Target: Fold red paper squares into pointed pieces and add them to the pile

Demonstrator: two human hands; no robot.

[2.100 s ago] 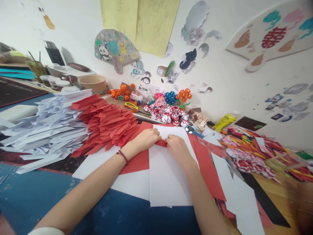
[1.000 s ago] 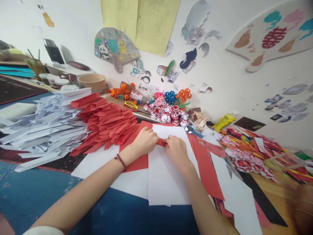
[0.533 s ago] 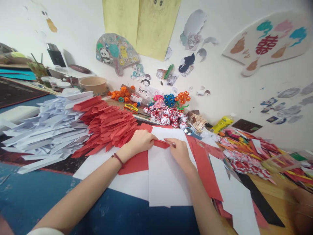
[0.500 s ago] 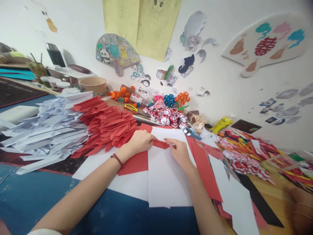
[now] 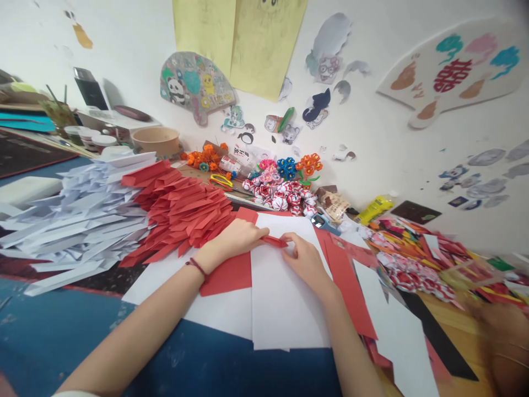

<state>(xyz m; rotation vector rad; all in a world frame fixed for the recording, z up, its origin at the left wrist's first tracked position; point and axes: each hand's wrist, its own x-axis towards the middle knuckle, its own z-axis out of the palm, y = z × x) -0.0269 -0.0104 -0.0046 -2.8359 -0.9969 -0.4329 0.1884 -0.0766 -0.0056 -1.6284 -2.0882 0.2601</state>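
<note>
A narrow folded strip of red paper (image 5: 274, 241) is stretched between my two hands, just above a white paper sheet (image 5: 285, 298). My left hand (image 5: 242, 236) pinches its left end, and my right hand (image 5: 303, 256) grips the right end between thumb and fingertips. Under my left forearm and wrist lies a red sheet (image 5: 229, 278). To the left rises a heap of folded red paper pieces (image 5: 185, 212), beside a larger heap of folded white paper pieces (image 5: 91, 215).
Red-and-white paper balls (image 5: 285, 196) and small bright flowers (image 5: 309, 164) sit against the wall. A blue watch (image 5: 324, 223) lies past my right hand. Right of it are red sheets (image 5: 345, 281) and coloured scraps (image 5: 413, 237). Another person's blurred hand (image 5: 500, 325) is at the right edge.
The red strip has turned narrower in view, seen more edge-on. My right fingers have curled closer around its right end. My left hand has barely moved.
</note>
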